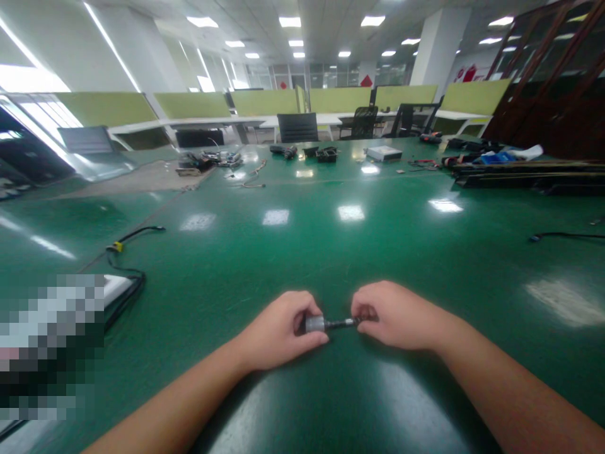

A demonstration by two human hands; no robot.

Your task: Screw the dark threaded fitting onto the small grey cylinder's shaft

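A short silver cylinder (315,324) with a thin dark shaft (338,324) lies crosswise between my two hands, low over the green table. My left hand (281,331) is closed around the cylinder, with thumb below and fingers above it. At the other end, my right hand (394,315) pinches the tip of the shaft between thumb and curled fingers. That tip is partly hidden by the fingers, and I cannot tell exactly what kind of tool part this is.
The glossy green table (236,271) spreads out ahead. To the left are a black cable (142,233) and a blurred-out device (51,334). Farther back stand a white box (384,154), small electronics (326,154) and long dark strips (524,176). Another cable (567,236) lies right.
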